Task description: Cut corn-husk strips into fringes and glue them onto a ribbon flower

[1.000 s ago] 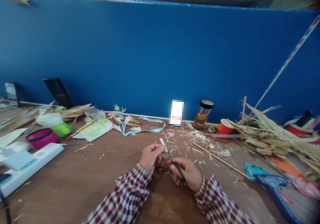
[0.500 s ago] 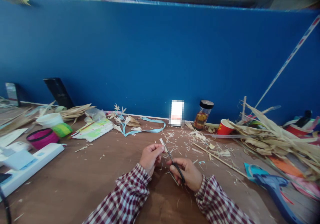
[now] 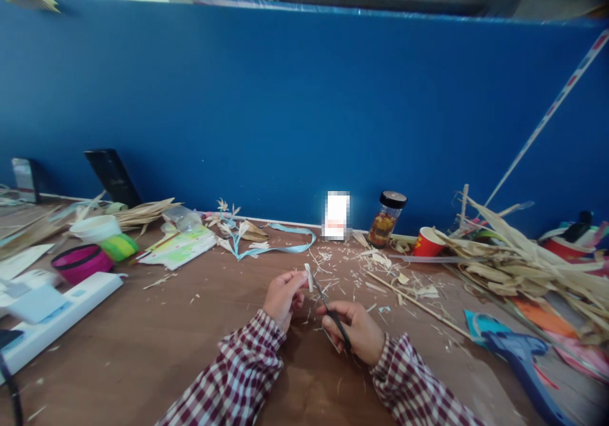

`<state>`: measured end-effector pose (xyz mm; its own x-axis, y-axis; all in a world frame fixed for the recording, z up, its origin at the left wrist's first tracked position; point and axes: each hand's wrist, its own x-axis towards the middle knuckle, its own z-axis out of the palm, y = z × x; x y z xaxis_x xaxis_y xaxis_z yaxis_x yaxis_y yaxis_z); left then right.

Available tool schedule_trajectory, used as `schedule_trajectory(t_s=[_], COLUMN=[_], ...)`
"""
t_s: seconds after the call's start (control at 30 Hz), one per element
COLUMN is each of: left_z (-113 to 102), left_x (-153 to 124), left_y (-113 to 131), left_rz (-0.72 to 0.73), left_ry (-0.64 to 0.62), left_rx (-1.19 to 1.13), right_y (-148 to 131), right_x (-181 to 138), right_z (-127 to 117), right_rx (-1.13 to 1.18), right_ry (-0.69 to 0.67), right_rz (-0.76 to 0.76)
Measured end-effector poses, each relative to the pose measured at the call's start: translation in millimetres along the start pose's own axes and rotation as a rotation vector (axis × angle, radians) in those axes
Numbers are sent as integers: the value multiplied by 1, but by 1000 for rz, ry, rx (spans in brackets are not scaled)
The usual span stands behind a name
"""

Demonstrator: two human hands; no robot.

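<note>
With the gap between the two hands as the middle of the clock, a white power strip (image 3: 88, 296) lies far off at 9 o'clock. The left hand (image 3: 284, 296) pinches a thin, pale strip (image 3: 310, 280), which pokes out by its fingertips. That pinch looks small, so the strip might bend or slip if the blades push it sideways. The scissors (image 3: 340, 328) point to 11 o'clock, with their tip very near the strip and the left fingers. A quick snip there could nip a fingertip or cut crooked. I can't tell if the blades are apart. The right hand (image 3: 360, 332) is closed around the scissors' handles. Pale scraps (image 3: 380, 259) lie at 2 o'clock, so a dropped strip could get lost among bits that look like it. Near 3 o'clock, a long stick (image 3: 421, 305) could get bumped if the right elbow swings out.
</note>
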<state>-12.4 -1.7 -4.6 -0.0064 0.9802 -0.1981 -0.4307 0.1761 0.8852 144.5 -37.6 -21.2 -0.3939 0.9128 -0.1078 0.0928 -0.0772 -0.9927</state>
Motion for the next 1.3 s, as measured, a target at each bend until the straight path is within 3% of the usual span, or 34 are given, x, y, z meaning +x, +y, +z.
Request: schedule_trajectory(t_s=[0.67,1.3], left_z=[1,1], left_x=[-2,0], left_y=[-1,2], left_rz=[-32,-39], left_ry=[1,38], left_rx=[-25,-78], right_y=[-10,-4], right_x=[-3,-3], right_z=[0,-4], right_rx=[44,69], right_ry=[-31,-78], right_rz=[2,6])
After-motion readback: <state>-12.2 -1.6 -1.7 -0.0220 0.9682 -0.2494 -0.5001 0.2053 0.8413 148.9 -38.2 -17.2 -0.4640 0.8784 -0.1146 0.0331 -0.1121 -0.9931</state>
